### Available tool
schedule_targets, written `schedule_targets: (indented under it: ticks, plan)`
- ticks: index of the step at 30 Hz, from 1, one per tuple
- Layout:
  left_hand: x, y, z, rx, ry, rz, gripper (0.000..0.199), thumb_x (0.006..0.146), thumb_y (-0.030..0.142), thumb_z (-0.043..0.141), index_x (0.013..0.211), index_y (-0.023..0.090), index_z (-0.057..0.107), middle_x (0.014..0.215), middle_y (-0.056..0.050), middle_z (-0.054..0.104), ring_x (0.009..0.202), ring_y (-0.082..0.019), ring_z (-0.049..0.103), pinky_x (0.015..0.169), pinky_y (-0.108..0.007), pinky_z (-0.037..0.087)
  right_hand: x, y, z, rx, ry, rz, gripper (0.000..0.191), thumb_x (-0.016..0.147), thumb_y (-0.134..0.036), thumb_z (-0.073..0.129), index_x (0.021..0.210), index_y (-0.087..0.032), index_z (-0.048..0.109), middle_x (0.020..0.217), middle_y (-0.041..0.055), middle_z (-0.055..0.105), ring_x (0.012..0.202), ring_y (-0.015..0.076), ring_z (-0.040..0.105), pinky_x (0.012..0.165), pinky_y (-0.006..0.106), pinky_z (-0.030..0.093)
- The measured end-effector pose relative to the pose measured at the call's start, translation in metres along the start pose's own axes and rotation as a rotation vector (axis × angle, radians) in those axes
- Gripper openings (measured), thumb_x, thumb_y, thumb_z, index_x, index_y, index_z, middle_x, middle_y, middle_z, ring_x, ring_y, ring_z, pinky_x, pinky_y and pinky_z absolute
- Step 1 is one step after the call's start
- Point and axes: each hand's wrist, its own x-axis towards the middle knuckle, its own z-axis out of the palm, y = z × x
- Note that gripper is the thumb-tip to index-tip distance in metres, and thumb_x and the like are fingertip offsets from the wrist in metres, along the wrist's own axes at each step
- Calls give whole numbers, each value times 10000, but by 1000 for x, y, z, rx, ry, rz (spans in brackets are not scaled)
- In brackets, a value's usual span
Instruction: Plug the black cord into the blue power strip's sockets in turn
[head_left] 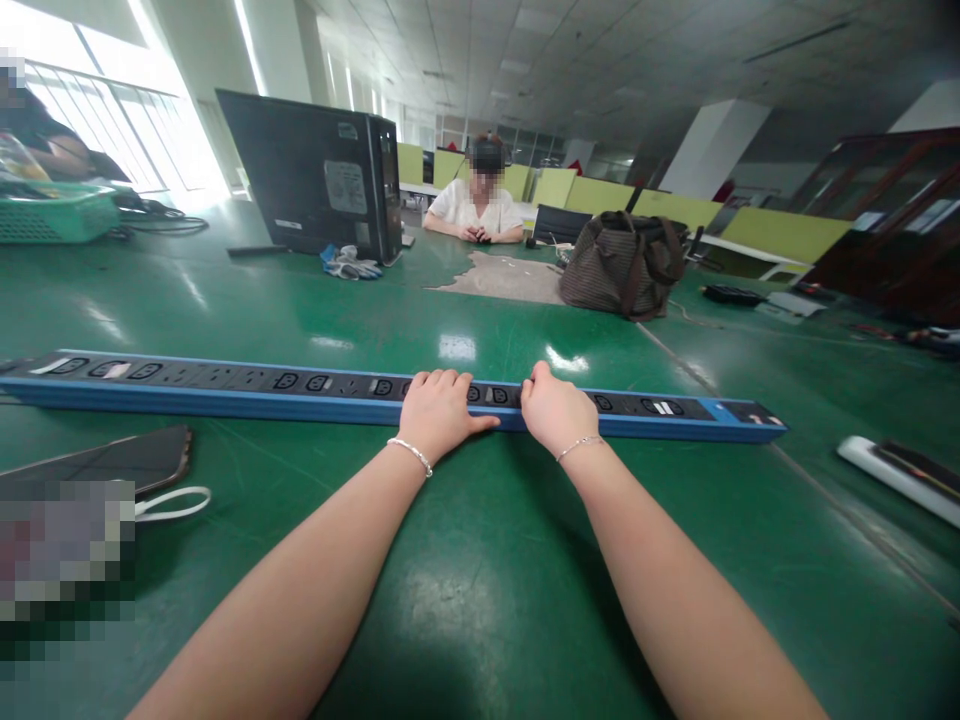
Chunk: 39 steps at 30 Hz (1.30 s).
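Note:
A long blue power strip [352, 400] with a black socket face lies across the green table. Its row of sockets points up and partly away from me. My left hand [439, 405] rests over the strip near its middle, fingers across the socket face and thumb along the blue front side, holding it. Just to the right, my right hand [556, 405] is closed in a pinch at the socket face; whatever is between its fingers is hidden by the hand. Several sockets between and beside the hands show, and small white labels mark the strip near both ends.
Beyond the strip stand a black computer tower [322, 185], gloves [351, 263] and a brown bag [622, 262]. A green basket [56, 212] is at far left, a phone [97, 465] nearer. A white-and-black object [900, 475] lies right. Another person [474, 205] sits opposite.

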Motion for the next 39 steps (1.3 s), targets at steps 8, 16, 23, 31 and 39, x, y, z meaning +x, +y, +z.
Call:
schedule_targets:
  ticks: [8, 16, 23, 31, 39]
  plan:
    - [1, 0, 0, 14, -16, -8, 686, 725, 728, 476, 1153, 199, 565, 1099, -105, 646, 1064, -271, 546, 946, -392, 328, 0, -3, 9, -45, 15, -25, 383, 940, -320, 201, 1194, -173, 446, 863, 161, 685, 818, 275, 674, 733, 383, 473]
    - [0, -1, 1, 15, 2, 7, 701, 706, 716, 519, 1154, 178, 561, 1108, -113, 645, 1062, -275, 548, 953, -393, 329, -4, -3, 12, -60, 30, -49, 394, 941, -301, 182, 1211, -165, 435, 843, 155, 686, 794, 273, 678, 710, 371, 473]
    - [0, 0, 0, 24, -10, -8, 672, 707, 705, 530, 1155, 205, 561, 1119, -104, 642, 1073, -271, 545, 958, -393, 329, 20, 10, -2, 24, -168, -128, 370, 917, -318, 262, 1180, -148, 459, 923, 162, 684, 818, 257, 669, 771, 380, 467]
    - [-1, 1, 0, 15, -1, -7, 684, 700, 712, 532, 1150, 197, 557, 1106, -104, 639, 1074, -273, 539, 956, -391, 322, 13, 7, 2, 47, -118, -79, 375, 913, -323, 239, 1140, -137, 473, 929, 173, 680, 833, 275, 667, 750, 376, 465]
    - [-2, 0, 1, 40, 19, 7, 694, 704, 713, 528, 1149, 181, 555, 1095, -103, 642, 1059, -268, 546, 949, -386, 331, 10, 4, 2, 55, -119, -58, 349, 912, -304, 254, 1128, -159, 487, 949, 177, 673, 884, 300, 657, 766, 412, 465]
